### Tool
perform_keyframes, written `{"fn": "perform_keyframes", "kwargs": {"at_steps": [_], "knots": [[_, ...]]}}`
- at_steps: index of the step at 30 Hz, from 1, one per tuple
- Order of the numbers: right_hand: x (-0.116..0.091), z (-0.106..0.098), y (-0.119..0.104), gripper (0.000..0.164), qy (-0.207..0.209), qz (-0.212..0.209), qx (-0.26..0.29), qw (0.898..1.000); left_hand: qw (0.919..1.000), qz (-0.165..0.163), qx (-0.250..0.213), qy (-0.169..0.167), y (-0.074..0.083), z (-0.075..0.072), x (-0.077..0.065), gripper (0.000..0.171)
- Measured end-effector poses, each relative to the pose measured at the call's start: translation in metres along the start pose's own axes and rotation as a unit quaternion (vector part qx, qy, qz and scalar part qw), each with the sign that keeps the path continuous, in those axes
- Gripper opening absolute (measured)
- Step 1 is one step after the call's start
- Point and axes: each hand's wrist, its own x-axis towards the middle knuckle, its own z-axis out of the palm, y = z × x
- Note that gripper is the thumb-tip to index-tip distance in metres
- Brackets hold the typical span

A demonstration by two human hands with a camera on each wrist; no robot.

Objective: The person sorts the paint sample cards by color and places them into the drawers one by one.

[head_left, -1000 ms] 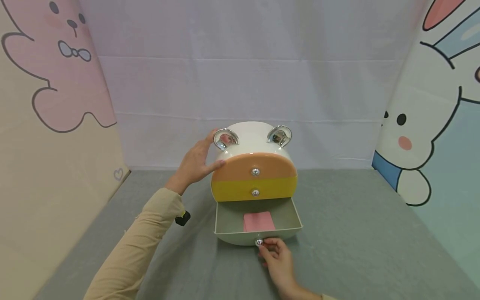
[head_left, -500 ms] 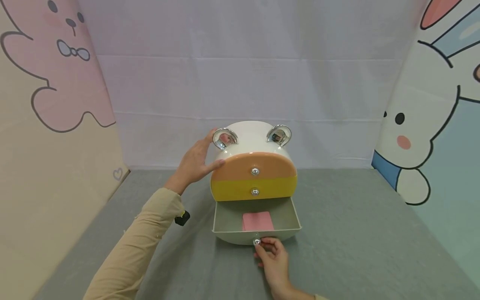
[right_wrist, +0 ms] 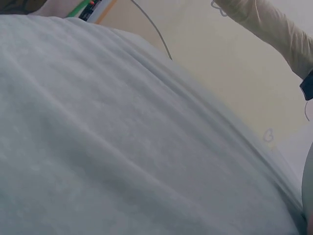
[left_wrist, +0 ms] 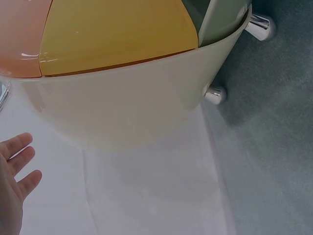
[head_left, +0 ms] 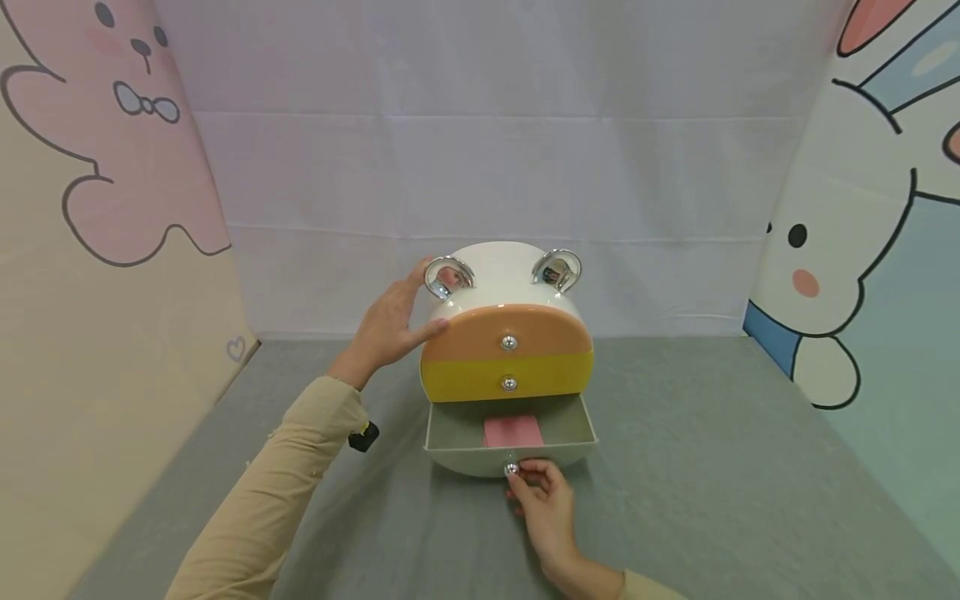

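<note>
A rounded white storage box [head_left: 501,271] with silver ears stands on the table, its orange drawer [head_left: 472,333] and yellow drawer [head_left: 465,383] closed. Below them, a grey-green drawer [head_left: 465,461] is pulled partway out, with a flat pink piece [head_left: 513,432] lying inside. My right hand [head_left: 551,517] pinches this drawer's silver knob [head_left: 512,469] between thumb and fingers. At the box's upper left side is my left hand [head_left: 390,325], fingers extended behind the ear and thumb at the orange drawer's edge. Its fingers [left_wrist: 22,156] look straight in the left wrist view.
A grey cloth covers the table [head_left: 720,467]. White fabric [head_left: 480,150] hangs behind the box, and panels with a pink bear [head_left: 150,183] and a white rabbit [head_left: 832,250] flank it. Short silver feet [left_wrist: 215,94] support the box.
The grey-green drawer has slid slightly inward, carrying the pink piece with it. My right hand has moved forward with the knob; the left hand stays in place.
</note>
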Motion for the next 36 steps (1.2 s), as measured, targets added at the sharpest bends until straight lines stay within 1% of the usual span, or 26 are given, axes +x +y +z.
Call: {"fn": "perform_keyframes", "kwargs": {"at_steps": [6, 14, 16, 23, 31, 36], "knots": [[0.017, 0.000, 0.002, 0.023, 0.000, -0.005, -0.021, 1.000, 1.0000, 0.000, -0.001, 0.002, -0.001, 0.001, 0.001, 0.090], [0.038, 0.005, 0.003, 0.021, -0.001, -0.026, -0.048, 0.999, 1.0000, -0.002, 0.001, -0.002, -0.001, 0.001, 0.001, 0.086], [0.042, 0.006, 0.003, 0.020, -0.001, -0.031, -0.052, 0.998, 1.0000, -0.003, 0.002, -0.003, -0.001, 0.001, 0.001, 0.086], [0.055, 0.010, 0.005, 0.019, -0.007, -0.072, -0.061, 0.995, 0.9999, -0.006, 0.005, -0.007, -0.001, 0.001, 0.001, 0.086], [0.070, 0.013, 0.006, 0.017, -0.013, -0.091, -0.077, 0.993, 1.0000, 0.003, 0.007, -0.002, -0.002, 0.002, 0.001, 0.088], [0.077, 0.013, 0.005, 0.018, -0.023, -0.092, -0.084, 0.992, 1.0000, 0.001, 0.007, -0.002, -0.002, 0.001, 0.001, 0.086]]}}
